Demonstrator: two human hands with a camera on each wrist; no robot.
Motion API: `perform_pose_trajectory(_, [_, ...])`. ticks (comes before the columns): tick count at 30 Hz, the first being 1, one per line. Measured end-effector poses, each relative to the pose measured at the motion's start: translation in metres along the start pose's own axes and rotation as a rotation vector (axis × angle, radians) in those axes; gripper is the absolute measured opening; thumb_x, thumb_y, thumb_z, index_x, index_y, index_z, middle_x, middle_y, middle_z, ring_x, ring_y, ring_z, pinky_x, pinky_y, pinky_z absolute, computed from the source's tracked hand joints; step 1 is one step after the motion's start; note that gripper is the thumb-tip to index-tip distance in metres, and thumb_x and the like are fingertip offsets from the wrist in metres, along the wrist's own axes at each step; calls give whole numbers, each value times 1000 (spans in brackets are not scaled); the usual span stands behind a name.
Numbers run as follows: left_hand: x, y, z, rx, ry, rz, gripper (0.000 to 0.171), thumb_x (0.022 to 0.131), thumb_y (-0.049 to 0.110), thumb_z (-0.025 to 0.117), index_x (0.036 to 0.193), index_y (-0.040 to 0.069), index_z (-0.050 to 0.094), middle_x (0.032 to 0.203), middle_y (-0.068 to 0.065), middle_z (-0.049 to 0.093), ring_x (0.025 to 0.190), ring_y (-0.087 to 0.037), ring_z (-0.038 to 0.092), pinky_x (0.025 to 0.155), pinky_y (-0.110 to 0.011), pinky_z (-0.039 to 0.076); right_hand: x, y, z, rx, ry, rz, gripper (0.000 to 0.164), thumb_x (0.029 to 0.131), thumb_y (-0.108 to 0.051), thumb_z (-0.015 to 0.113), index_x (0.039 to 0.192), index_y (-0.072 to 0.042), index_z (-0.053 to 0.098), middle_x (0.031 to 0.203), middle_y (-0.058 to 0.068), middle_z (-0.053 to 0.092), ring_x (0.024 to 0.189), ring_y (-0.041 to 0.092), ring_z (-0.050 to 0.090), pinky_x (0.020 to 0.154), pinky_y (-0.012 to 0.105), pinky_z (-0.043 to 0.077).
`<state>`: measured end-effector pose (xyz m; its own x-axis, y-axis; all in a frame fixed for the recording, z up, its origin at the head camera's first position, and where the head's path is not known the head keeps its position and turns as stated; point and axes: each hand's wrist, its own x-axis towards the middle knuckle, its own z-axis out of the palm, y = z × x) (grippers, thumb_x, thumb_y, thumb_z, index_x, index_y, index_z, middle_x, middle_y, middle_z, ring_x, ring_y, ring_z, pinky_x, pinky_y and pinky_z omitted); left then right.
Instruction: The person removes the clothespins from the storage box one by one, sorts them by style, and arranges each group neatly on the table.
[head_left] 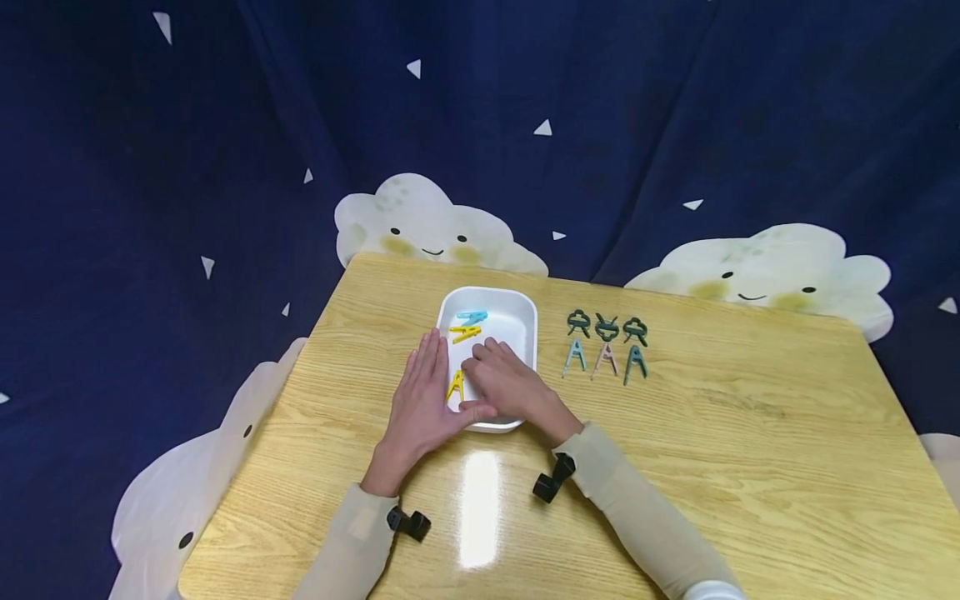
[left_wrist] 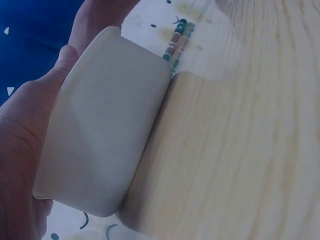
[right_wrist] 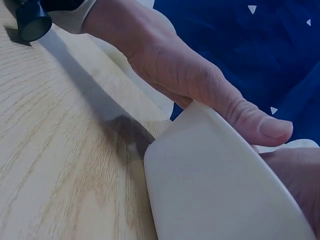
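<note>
A white plastic tray [head_left: 527,333] stands on the table with both hands at it. My left hand [head_left: 427,400] lies along its left rim, fingers straight and thumb stretched across the near end. My right hand [head_left: 510,379] reaches in over the right rim with bent fingers; the tray wall hides them in the right wrist view, and I cannot tell whether they hold anything. Inside lie a light blue clothespin [head_left: 472,317] and a yellow clothespin [head_left: 466,333] near the far left corner. Another yellow clothespin [head_left: 456,386] is between the hands.
Right of the tray, a row of three dark green clips, one of them the middle clip [head_left: 607,327], lies on the wooden table [head_left: 720,467]. Nearer me are a light blue clothespin [head_left: 575,355], a pink clothespin [head_left: 606,360] and a teal clothespin [head_left: 635,363]. A dark blue curtain [head_left: 480,117] hangs behind.
</note>
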<state>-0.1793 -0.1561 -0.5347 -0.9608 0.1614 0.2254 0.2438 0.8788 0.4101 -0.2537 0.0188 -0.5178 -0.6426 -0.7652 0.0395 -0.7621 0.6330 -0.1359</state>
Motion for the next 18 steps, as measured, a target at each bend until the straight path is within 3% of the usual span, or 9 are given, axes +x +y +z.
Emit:
perform_pose_trajectory(10, [0,0,1,12,10,7,136,78,91,57,164,-5,16,175,-13,0,162,-32,8,132,-43,8,-2,1,-1,34,-20,1,59,87,-55,79,122,-9,72,110,2,61,101,20,46,88,36,43])
perform_pose_trajectory(18, [0,0,1,10,6,4,135,78,88,61,164,-6,16,175,-12,-1,162,-31,7,132,-41,6,-2,1,-2,50,-27,1,59,87,-50,80,127,-8,70,116,4,62,105,21,47,92,39,44])
